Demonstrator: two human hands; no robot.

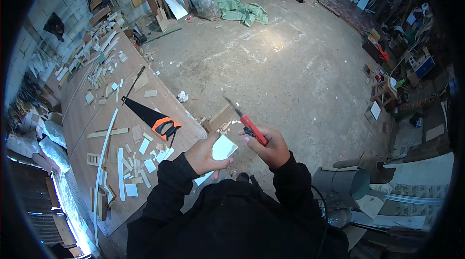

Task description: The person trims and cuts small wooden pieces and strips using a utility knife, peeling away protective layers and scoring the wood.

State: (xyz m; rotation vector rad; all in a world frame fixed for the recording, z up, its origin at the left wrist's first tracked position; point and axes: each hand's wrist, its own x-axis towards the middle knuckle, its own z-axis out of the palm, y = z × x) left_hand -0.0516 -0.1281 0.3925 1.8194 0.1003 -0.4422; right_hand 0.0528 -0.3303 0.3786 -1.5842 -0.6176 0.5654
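Observation:
My left hand (202, 161) grips a small white board piece (224, 146) near the right edge of the wooden worktable (190, 119). To its right, my right hand (270, 148) holds a red utility knife (251, 126), its blade out and pointing up and forward, apart from the piece. On the table lie a handsaw (145, 114) with an orange and black handle, several small white and pale wood offcuts (144, 146) and long narrow strips (121, 172).
Bags (207, 3) and green sheeting (242, 13) lie on the concrete floor (300, 75) by leaning boards at the back. A wooden stool (382, 92) and cluttered shelving stand at the right. A grey rolled sheet (334, 181) and boards are at the lower right.

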